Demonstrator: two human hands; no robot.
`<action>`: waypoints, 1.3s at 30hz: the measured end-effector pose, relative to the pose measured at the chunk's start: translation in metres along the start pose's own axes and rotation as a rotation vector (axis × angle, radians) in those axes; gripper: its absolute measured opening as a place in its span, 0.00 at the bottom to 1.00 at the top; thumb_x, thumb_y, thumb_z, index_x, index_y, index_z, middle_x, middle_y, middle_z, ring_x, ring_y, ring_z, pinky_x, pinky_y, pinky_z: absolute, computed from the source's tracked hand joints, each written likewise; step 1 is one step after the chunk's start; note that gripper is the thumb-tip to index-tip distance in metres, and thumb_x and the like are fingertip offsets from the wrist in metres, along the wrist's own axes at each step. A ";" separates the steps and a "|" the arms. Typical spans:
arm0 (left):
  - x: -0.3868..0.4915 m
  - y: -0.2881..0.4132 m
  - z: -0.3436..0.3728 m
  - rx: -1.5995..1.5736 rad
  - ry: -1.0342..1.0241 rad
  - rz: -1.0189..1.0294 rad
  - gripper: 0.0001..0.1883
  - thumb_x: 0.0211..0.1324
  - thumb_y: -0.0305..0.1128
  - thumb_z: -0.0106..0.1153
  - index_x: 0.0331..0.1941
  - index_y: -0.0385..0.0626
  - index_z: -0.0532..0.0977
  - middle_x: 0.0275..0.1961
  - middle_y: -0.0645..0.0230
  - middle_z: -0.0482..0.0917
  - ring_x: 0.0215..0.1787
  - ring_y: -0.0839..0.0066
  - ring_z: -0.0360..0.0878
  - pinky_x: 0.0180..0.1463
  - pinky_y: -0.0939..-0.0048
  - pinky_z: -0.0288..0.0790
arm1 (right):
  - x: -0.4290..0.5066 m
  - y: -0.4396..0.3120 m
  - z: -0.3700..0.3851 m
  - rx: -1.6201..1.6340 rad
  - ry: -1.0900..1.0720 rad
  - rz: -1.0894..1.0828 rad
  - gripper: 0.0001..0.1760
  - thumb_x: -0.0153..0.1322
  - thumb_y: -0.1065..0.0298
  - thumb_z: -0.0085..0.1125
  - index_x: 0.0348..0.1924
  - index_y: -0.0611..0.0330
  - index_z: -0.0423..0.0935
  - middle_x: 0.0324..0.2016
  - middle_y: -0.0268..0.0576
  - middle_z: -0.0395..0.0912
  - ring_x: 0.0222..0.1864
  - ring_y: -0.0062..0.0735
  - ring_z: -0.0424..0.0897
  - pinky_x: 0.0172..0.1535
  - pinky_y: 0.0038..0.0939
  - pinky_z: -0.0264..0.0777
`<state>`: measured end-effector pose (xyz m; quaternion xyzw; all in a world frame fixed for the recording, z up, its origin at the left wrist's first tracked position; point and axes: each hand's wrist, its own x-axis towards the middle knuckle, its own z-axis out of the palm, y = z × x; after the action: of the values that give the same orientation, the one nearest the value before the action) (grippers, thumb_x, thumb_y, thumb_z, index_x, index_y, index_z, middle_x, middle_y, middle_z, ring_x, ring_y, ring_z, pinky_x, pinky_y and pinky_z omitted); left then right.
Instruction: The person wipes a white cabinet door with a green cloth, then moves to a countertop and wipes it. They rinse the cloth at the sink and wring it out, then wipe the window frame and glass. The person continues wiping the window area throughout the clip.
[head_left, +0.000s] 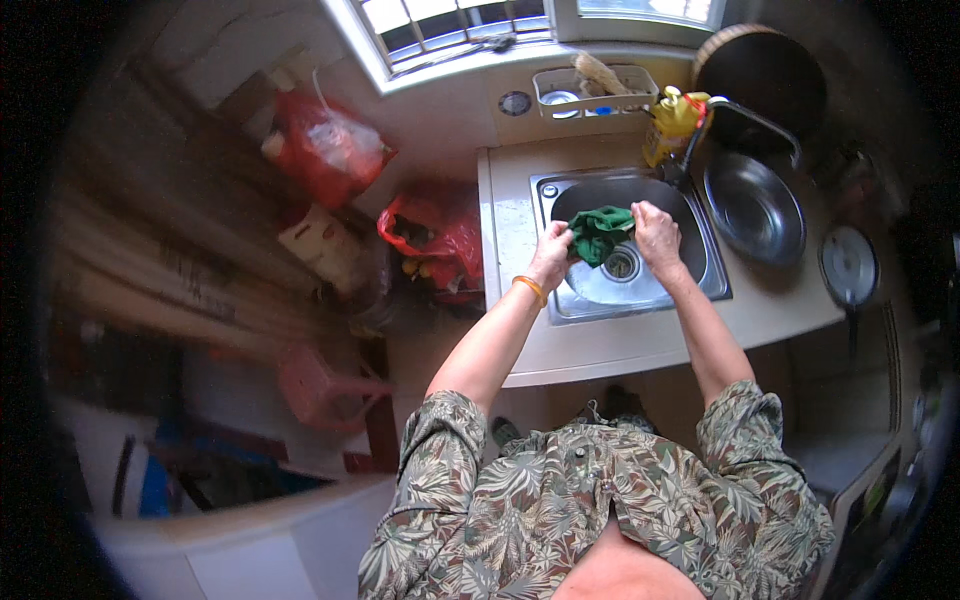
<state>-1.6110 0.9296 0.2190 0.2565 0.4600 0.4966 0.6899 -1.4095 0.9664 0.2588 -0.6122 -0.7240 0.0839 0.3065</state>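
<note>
A crumpled green cloth hangs between my two hands over a stainless steel sink. My left hand grips its left end, with an orange bangle around that wrist. At the cloth's upper right, my right hand pinches the other end. Below the cloth, the drain strainer shows in the sink's floor. A curved metal faucet rises at the back right of the sink, its spout turned off to the right, away from the cloth.
Right of the sink, a metal basin sits on the countertop. Behind the faucet are a yellow bottle and a large dark round pan. A caddy hangs on the wall. Red plastic bags lie left of the counter, near a pink stool.
</note>
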 end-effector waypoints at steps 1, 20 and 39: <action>0.003 0.008 -0.011 -0.054 -0.035 0.052 0.07 0.73 0.31 0.40 0.49 0.48 0.67 0.45 0.64 0.76 0.45 0.67 0.78 0.48 0.56 0.75 | -0.003 -0.011 -0.004 -0.075 0.058 0.038 0.17 0.76 0.56 0.48 0.34 0.59 0.78 0.27 0.49 0.82 0.31 0.53 0.82 0.34 0.46 0.74; 0.025 0.206 0.008 0.579 -0.151 0.968 0.05 0.64 0.25 0.50 0.41 0.42 0.73 0.29 0.63 0.77 0.32 0.77 0.74 0.38 0.72 0.70 | -0.016 -0.051 -0.021 0.828 0.763 0.625 0.19 0.76 0.57 0.51 0.53 0.61 0.70 0.38 0.41 0.74 0.35 0.26 0.76 0.30 0.27 0.78; -0.021 0.258 -0.045 0.855 -1.143 1.378 0.14 0.55 0.23 0.50 0.47 0.40 0.66 0.54 0.51 0.75 0.42 0.52 0.80 0.40 0.58 0.78 | 0.091 -0.175 0.023 0.550 0.523 0.270 0.12 0.65 0.61 0.61 0.30 0.57 0.70 0.25 0.37 0.73 0.25 0.30 0.72 0.28 0.33 0.68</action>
<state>-1.7691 1.0023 0.4164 0.8961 -0.0510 0.3832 0.2181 -1.5741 1.0160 0.3589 -0.5975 -0.4851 0.1554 0.6193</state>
